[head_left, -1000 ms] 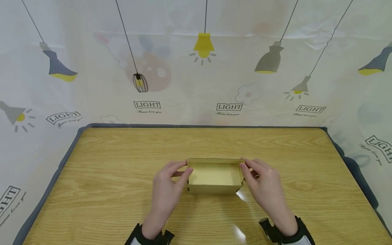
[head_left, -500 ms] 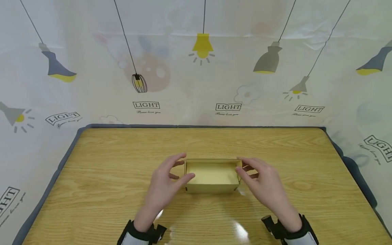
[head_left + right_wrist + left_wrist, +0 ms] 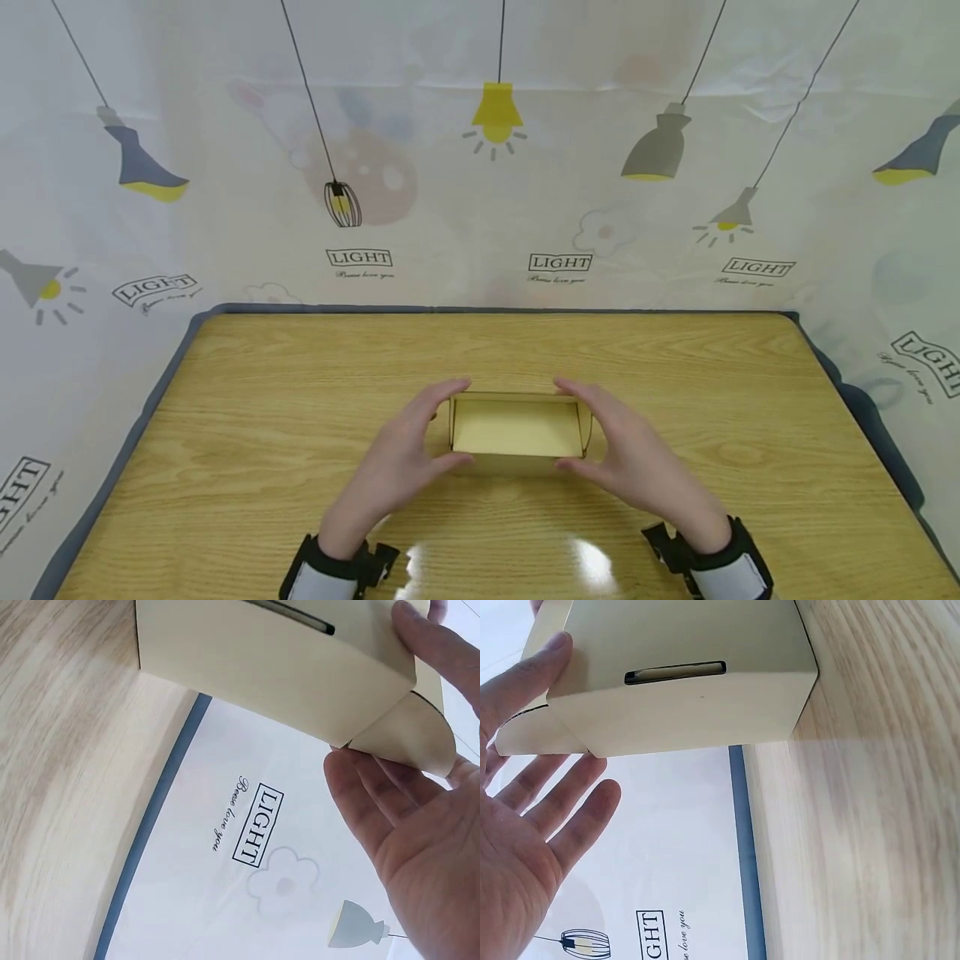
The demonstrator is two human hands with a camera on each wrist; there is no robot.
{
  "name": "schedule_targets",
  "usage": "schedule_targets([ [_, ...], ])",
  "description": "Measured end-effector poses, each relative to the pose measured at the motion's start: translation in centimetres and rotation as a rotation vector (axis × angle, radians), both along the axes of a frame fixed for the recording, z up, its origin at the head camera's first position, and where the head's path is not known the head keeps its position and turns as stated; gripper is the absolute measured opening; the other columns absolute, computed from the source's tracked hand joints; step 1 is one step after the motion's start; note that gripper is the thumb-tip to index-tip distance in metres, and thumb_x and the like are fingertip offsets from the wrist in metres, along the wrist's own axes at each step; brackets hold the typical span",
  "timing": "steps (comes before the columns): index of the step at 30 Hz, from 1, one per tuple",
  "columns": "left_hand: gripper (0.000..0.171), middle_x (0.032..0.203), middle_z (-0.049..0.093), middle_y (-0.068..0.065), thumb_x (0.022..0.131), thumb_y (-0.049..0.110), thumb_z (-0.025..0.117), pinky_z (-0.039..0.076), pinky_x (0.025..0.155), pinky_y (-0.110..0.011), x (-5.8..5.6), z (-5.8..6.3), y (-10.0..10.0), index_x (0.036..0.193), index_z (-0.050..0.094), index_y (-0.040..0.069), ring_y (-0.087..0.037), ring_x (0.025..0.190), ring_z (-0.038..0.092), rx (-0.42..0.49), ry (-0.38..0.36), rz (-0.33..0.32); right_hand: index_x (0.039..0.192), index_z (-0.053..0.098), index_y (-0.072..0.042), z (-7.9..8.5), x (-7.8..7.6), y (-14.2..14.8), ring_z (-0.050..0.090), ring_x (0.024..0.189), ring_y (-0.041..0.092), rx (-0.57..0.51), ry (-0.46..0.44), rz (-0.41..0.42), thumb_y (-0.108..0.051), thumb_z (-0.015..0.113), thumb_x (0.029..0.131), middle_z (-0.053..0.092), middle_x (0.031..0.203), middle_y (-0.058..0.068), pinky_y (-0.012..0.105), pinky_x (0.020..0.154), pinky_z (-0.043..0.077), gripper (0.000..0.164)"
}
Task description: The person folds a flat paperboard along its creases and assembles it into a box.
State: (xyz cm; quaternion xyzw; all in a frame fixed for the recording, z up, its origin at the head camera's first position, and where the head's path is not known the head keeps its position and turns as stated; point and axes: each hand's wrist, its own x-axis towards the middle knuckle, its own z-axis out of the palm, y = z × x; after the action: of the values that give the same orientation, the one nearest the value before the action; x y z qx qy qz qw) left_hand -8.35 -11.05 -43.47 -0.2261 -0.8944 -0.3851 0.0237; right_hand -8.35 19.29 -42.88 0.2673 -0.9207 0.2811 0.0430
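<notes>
An open-topped cardboard box (image 3: 517, 467), pale yellow-beige, sits on the table with its long side toward me. At its left end my left hand (image 3: 397, 458) holds the box, thumb on the near wall and index finger at the far wall. My right hand (image 3: 633, 454) grips the right end in a mirrored way. In the left wrist view, a rounded end flap (image 3: 536, 735) sticks out between thumb and fingers, and a dark-edged slot (image 3: 676, 672) shows in the box. The right wrist view has a matching end flap (image 3: 412, 735) by the right hand's fingers.
The wood-grain table (image 3: 300, 367) extends around the box on all sides. Behind it and along both sides hangs a white cloth (image 3: 450, 200) printed with lamps and "LIGHT" labels. Black straps with small cameras (image 3: 378, 562) sit on both wrists.
Earlier, both hands pinched the end walls with thumbs inside the box. The left hand loosened first; now both thumbs have moved down to the near wall, and the right fingers have shifted left along the far wall.
</notes>
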Motion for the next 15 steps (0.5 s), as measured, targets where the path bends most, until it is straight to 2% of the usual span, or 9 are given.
schedule_targets([
  [3,0.085,0.154,0.06,-0.007,0.076,0.011,0.093,0.052,0.117,-0.049,-0.03,0.01,-0.04,0.151,0.052,0.013,-0.031,0.142,0.059,-0.009,-0.007,0.014,0.152,0.049,-0.009,-0.02,-0.02,-0.01,0.067,0.129,0.03,0.031,0.041,0.016,-0.022,0.096,0.075,0.066,0.143,0.008,0.049,0.108,0.058,0.092],
  [8,0.078,0.15,0.063,-0.007,0.079,0.013,0.092,0.053,0.115,-0.05,-0.02,-0.01,-0.08,0.148,0.056,0.014,-0.031,0.139,0.061,-0.011,-0.031,0.026,0.147,0.054,-0.011,-0.15,-0.05,0.02,0.069,0.124,0.026,0.049,0.101,0.045,-0.025,0.096,0.075,0.069,0.138,0.005,0.045,0.103,0.061,0.084],
  [15,0.073,0.146,0.066,-0.006,0.079,0.013,0.092,0.058,0.109,-0.045,-0.2,-0.23,-0.18,0.144,0.059,0.012,-0.029,0.135,0.064,0.009,-0.002,0.0,0.141,0.058,-0.009,-0.24,-0.14,0.05,0.07,0.121,0.024,0.035,0.165,0.075,-0.025,0.097,0.074,0.07,0.133,0.006,0.042,0.101,0.062,0.079],
])
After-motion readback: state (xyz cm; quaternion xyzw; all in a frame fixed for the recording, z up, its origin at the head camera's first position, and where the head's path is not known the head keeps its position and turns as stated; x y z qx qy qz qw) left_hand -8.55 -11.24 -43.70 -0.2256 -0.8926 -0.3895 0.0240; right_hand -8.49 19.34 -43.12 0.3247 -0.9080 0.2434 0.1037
